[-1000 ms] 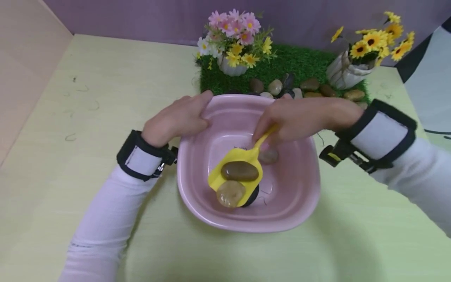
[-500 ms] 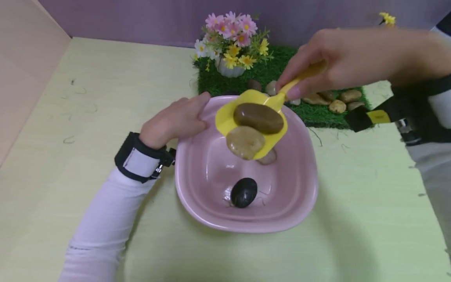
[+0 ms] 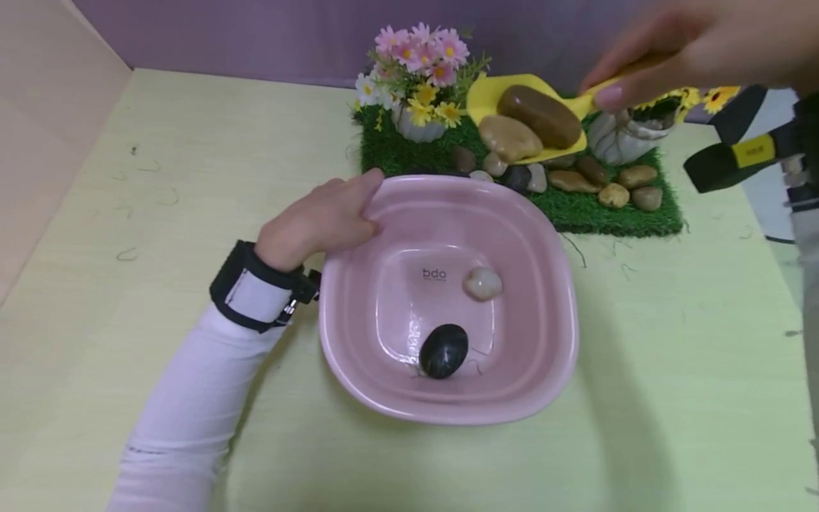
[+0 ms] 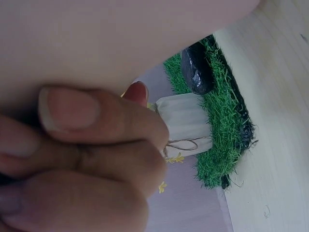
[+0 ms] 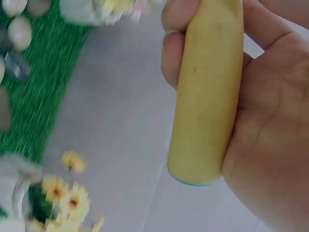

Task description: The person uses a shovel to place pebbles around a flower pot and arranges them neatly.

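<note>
A person lifts a scoop of two stones out of a pink basin toward a grass mat.

Head view: the right hand grips the handle of a yellow scoop carrying a dark brown stone and a tan stone. A second ago the scoop sat low in the basin; now it hovers over the grass mat and its row of pebbles, so the load looks ready to tip out. A black stone and a pale stone remain in the basin. The left hand rests on the basin's rim.
Left wrist view: its fingers curl over the rim.
Right wrist view: fingers wrap the handle.
</note>
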### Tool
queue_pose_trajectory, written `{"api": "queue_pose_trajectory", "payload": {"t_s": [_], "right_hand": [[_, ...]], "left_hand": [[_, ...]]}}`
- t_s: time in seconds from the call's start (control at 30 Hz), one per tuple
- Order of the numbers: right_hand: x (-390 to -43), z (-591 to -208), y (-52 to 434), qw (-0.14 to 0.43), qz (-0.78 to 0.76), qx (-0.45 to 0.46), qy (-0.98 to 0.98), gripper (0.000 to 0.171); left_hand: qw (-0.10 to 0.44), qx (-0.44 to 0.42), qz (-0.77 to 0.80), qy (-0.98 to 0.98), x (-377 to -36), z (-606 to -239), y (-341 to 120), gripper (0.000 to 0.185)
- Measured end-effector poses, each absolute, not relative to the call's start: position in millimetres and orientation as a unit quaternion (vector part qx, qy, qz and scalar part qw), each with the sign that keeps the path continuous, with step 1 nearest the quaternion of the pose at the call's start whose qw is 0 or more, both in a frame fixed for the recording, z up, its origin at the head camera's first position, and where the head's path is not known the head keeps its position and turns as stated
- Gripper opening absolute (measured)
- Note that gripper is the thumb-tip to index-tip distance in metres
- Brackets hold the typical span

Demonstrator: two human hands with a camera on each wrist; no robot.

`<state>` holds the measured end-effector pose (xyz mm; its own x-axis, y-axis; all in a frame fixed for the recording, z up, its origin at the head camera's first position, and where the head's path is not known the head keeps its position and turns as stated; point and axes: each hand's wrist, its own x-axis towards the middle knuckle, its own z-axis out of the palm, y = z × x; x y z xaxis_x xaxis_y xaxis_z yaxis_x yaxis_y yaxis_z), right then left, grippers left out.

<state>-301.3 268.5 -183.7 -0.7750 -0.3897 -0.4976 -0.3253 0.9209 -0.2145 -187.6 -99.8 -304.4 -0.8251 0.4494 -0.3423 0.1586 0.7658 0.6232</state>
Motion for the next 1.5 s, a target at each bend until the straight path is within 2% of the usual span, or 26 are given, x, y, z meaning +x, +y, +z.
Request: {"api": "queue_pose_trajectory", "payload": {"t_s": [0.17,0.3,0.5,1.07,1.3,1.5], "right_hand": [[-311,-187,293,0.274,-0.027,-0.152,0.949,0.058],[-311,-188,296,0.294,0.013,-0.128,0.947,0.067],[-307,-197,290,0.330,0.051,-0.130,0.933,0.065],[-311,-220,289,0.345,0.036,-0.119,0.930,0.077],[-309,-233,270,0.368,0.035,-0.125,0.921,0.081],[-307,-241,248,0.363,0.052,-0.161,0.916,0.077]], "left_hand": [[0.242,0.169,0.298,0.908,-188,-304,-100,0.022],[0.247,0.162,0.304,0.906,-189,-305,-99,0.022],[0.252,0.160,0.307,0.904,-188,-308,-99,0.024],[0.243,0.165,0.302,0.907,-189,-307,-100,0.024],[0.243,0.163,0.306,0.906,-187,-307,-99,0.025],[0.249,0.160,0.308,0.904,-187,-305,-99,0.025]]}}
